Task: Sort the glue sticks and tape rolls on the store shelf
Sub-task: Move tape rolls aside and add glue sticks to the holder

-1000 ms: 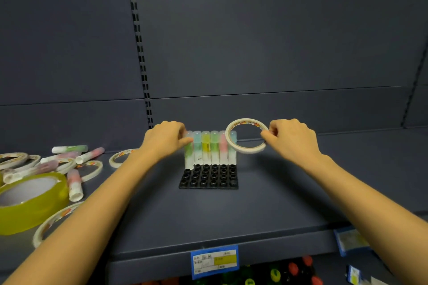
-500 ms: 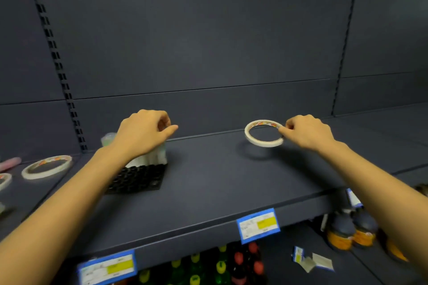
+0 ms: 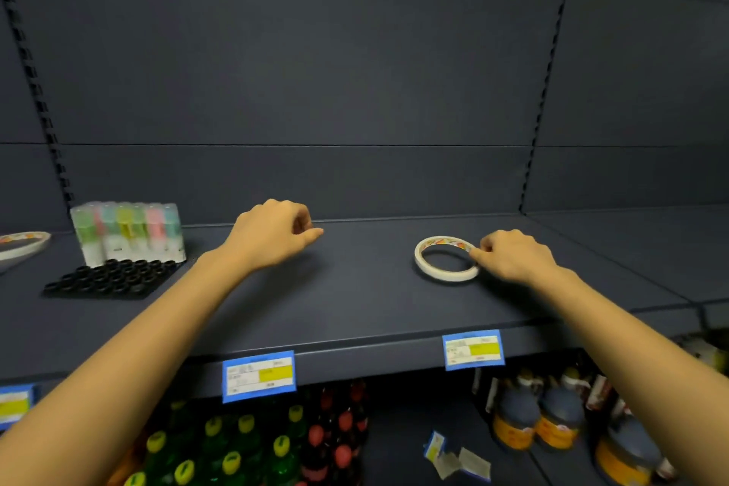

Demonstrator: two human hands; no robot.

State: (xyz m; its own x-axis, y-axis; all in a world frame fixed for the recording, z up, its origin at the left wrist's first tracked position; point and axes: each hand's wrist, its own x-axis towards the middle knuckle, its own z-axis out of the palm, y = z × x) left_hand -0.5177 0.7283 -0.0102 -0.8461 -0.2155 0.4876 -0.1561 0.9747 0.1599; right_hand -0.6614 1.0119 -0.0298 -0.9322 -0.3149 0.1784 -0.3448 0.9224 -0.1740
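Just right of the shelf's [image 3: 355,308] middle, about halfway between its back and front edges, a white tape roll [image 3: 445,258] lies flat or nearly so on the dark surface. The right hand [image 3: 513,256] pinches the roll's right rim with thumb and fingertips. The left hand [image 3: 272,233] hangs near the middle of the shelf toward the back edge, fingers curled in with only the thumb poking out, holding nothing. Toward the left end, pastel glue sticks [image 3: 130,233] stand upright in the back rows of a black tray [image 3: 106,280]. A second tape roll [image 3: 23,245] sits at the far left edge. Blue-and-yellow price tags [image 3: 258,375] hang on the front edge, with blurred bottles [image 3: 244,446] below.
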